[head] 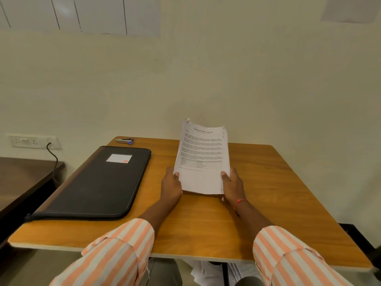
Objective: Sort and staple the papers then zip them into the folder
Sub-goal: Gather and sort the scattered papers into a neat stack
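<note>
A stack of printed papers [203, 157] stands tilted up off the wooden table [268, 203], its bottom edge near the tabletop. My left hand [171, 185] grips its lower left edge. My right hand [232, 184], with a red thread on the wrist, grips the lower right edge. A black zip folder [97, 182] with a white label lies flat and closed on the table's left side. Beyond the folder, at the far left corner, lies a small silver stapler [125, 140] with a blue end.
The table backs onto a cream wall. A wall socket [34, 141] with a plugged-in black cable is at the left, above a dark lower desk [20, 178]. More white sheets [202, 271] show below the table's near edge.
</note>
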